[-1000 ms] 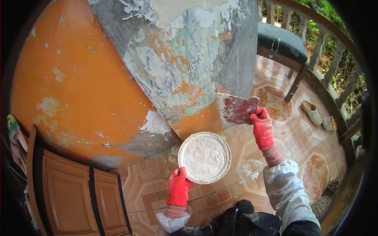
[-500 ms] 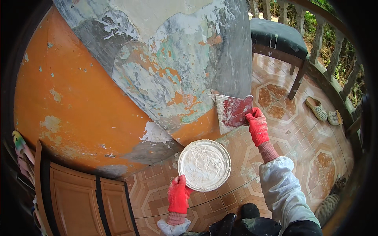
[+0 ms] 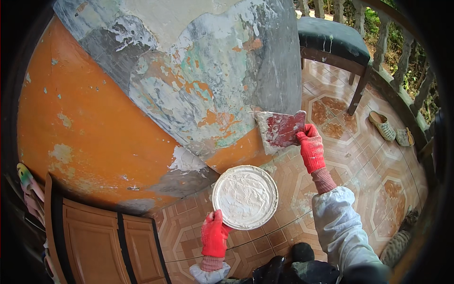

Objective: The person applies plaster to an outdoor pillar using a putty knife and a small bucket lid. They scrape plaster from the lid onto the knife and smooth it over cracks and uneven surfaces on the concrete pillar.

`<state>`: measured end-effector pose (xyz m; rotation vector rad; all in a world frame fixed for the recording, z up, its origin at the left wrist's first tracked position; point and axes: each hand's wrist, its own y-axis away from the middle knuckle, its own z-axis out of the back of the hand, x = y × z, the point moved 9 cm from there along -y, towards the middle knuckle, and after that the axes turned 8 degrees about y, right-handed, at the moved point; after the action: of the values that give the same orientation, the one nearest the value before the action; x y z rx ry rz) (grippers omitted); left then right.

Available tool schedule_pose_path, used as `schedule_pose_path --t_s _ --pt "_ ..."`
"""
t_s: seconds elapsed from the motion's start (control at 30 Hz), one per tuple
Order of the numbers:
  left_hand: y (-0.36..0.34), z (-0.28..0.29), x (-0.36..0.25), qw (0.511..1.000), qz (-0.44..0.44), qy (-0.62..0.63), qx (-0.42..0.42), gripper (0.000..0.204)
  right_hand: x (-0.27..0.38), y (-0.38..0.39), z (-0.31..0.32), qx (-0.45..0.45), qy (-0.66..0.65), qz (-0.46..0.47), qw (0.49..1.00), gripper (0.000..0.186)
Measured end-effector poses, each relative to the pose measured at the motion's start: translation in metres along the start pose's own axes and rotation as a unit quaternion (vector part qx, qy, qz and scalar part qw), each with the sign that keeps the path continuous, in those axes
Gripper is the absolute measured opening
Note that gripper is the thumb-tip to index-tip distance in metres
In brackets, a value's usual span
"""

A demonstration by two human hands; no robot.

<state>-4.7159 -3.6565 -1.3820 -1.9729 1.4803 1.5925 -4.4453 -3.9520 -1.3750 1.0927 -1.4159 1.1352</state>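
Note:
In a red glove, my left hand (image 3: 214, 235) grips the near-left rim of a round, shallow pan of white putty (image 3: 245, 197), its surface ridged and smeared. My right hand (image 3: 311, 147), gloved in red as well, pinches the right edge of a flat, dark red putty scraper (image 3: 283, 130). White putty coats the scraper's left side and lower edge. The blade stands off to the upper right of the pan, in front of the lower wall (image 3: 189, 90); whether it touches the wall I cannot tell. Grey, white and orange patches cover that wall.
A stool with a dark green seat (image 3: 333, 40) stands at the upper right, before a balustrade (image 3: 402, 57). Slippers (image 3: 382, 126) lie on the tiled floor, and a striped cat (image 3: 398, 244) is at the lower right. Brown wooden panels (image 3: 94, 236) stand at the lower left.
The scraper in my right hand has turned slightly and shifted a little. The view has moved slightly; my left hand still holds the pan in nearly the same place.

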Motion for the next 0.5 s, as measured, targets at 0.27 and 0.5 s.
schedule_pose_path --t_s 0.27,0.5 --pt "0.0 -0.004 0.0 1.0 -0.016 0.017 -0.012 0.017 -0.01 0.0 0.011 -0.008 0.071 0.001 0.997 0.011" --pt "-0.005 -0.002 -0.002 0.999 -0.027 0.031 -0.016 0.019 0.022 -0.012 -0.004 -0.011 0.036 0.031 0.999 0.01"
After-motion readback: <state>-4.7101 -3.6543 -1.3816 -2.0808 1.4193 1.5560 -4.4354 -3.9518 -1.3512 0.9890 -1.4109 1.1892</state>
